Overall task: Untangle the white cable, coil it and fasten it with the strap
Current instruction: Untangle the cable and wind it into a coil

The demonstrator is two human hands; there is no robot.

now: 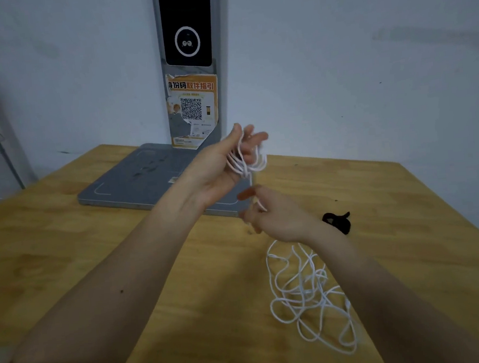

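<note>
1. Left hand (225,165) raised, fingers loosely spread, loops of thin white cable (307,292) wound round them.
2. Right hand (277,218) below, pinching the strand.
3. Remaining tangle lies on wooden table (64,256); black strap (338,221) beside the right wrist.

Left hand (225,165) raised, palm turned inward, fingers extended and slightly spread, forearm angled upward. Right hand (273,216) just below it, fingers curled in a pinch, forearm reaching in from lower right.
</note>
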